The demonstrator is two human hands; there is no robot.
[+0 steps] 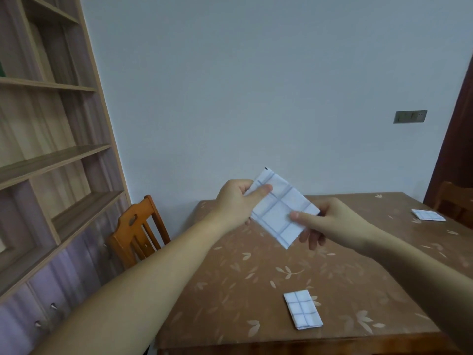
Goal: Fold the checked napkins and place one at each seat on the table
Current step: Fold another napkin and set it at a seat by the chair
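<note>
Head view, down over table (230,290)

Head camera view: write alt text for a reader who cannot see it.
Both hands, left hand and right hand, hold a folded checked napkin above a brown leaf-patterned table. Two folded napkins already lie there, one near, one far right; a wooden chair stands left.

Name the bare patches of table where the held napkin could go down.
Widest: table between the left edge by the chair and the near napkin. Also bare: the middle, between that and the far napkin. Both hands hold the third napkin aloft.
</note>
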